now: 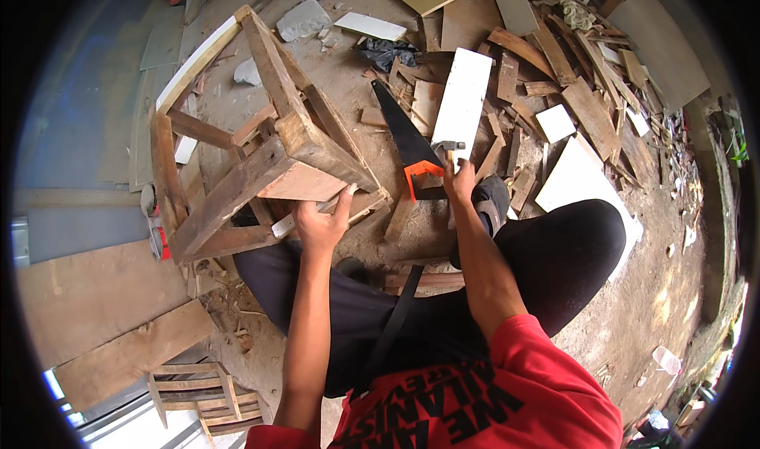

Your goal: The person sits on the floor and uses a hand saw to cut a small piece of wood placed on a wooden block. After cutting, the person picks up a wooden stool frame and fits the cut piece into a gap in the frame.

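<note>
A rough wooden frame (261, 172), like a stool or small chair made of thick brown bars, stands tilted at the left, against my leg. My left hand (321, 226) grips a thin light-brown wooden panel (305, 182) set among its bars. The thumb lies along the panel's edge; the other fingers are partly hidden below. To the right, my right hand (459, 183) is closed around a hammer (450, 146), its metal head showing above the fist, apart from the frame. A handsaw (400, 128) with a black blade and orange handle lies just left of the hammer.
A long white board (461, 101) lies beyond the hammer. Scrap wood (590, 117) is heaped at the far right, with a large white panel (582, 176) near my knee. A stone block (304, 20) sits behind the frame. A slatted wooden piece (207, 394) stands at the lower left.
</note>
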A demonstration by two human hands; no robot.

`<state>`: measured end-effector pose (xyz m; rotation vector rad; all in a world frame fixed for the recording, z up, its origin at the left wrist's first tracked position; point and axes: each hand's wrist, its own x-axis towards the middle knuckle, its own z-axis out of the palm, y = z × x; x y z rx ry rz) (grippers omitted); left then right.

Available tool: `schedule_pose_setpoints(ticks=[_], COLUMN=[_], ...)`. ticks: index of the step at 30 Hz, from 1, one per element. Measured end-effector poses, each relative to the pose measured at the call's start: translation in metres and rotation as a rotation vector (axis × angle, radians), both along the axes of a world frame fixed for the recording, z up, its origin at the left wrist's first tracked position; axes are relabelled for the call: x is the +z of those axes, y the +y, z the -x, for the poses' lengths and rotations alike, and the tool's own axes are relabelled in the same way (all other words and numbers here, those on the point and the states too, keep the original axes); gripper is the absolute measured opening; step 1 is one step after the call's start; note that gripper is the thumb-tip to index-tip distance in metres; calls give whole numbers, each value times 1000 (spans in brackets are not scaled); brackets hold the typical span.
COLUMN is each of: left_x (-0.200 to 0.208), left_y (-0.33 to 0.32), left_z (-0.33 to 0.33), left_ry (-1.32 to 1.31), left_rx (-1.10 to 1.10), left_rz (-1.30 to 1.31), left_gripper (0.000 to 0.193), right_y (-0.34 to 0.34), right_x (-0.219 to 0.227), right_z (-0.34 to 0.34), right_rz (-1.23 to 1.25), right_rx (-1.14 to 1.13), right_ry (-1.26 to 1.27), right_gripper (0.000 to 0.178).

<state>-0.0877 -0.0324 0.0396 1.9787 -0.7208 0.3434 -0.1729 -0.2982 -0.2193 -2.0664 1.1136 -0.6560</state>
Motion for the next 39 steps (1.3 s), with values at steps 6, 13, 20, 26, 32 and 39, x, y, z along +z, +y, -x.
schedule_pose_setpoints(ticks=[6,13,20,26,32,39], left_x=[2,54,21,-130,-150,-170], left_y=[7,89,179,283,281,303], left_z=[-2,45,17,-22,-43,-31], left_ry=[21,-143,471,1001,1187,984], left_rx=[-43,166,560,675,853,706], left_rz=[24,161,459,-740,-526,-699], left_gripper=[28,13,21,60,93,67], right_y=[0,49,128,262,305,309], right_x=[81,326,445,376,235,175], right_z=[-81,-91,-38,-53,-53,-49], right_rz=[-226,-1020,-938,-836,-112,-87], right_rx=[90,603,2404,2270,1903,1520], right_ry=[-311,-1036,-755,364,634,326], right_gripper=[45,25,12,22,27,30])
